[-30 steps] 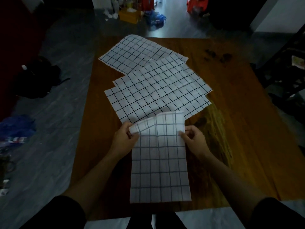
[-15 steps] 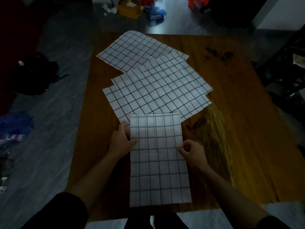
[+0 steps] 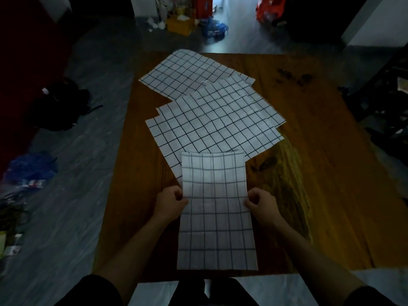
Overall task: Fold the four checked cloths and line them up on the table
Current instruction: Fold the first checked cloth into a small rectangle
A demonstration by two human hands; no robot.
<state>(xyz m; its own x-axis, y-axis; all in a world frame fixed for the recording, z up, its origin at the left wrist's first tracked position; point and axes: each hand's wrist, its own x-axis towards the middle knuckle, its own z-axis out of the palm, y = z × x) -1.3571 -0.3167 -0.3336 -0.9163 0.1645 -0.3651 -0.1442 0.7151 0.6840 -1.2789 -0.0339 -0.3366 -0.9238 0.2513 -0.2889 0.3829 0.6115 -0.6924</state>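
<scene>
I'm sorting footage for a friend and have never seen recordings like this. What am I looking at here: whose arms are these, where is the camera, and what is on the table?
There is no machine here. A person wears a wide-angle camera on the head, so this single view looks forward and down at their own arms. The left hand and the right hand each pinch a side edge of a narrow folded checked cloth, which lies lengthwise on the near part of a wooden table. Beyond it lie the unfolded checked cloths, spread flat and overlapping each other; the folded one's far end covers a corner of them. Layered edges suggest three, though the overlap hides much. Around the table is a dim room with clutter on the floor.
</scene>
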